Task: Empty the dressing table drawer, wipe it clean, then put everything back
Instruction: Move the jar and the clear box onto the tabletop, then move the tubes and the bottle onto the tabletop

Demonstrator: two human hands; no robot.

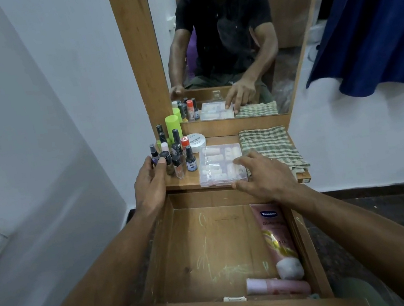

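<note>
Wooden drawer (pixel 205 245): pulled open, scratched base; pink tube (pixel 277 233) along right wall. Wooden tabletop (pixel 187 181): checked woven cloth (pixel 270 147), clear plastic box (pixel 221 164), small glass bottles (pixel 174 154). Right hand (pixel 260 175): grip half open, fingers curled round box's right edge. Left hand (pixel 151 179): grip loose, fingertips touching bottles.
</note>
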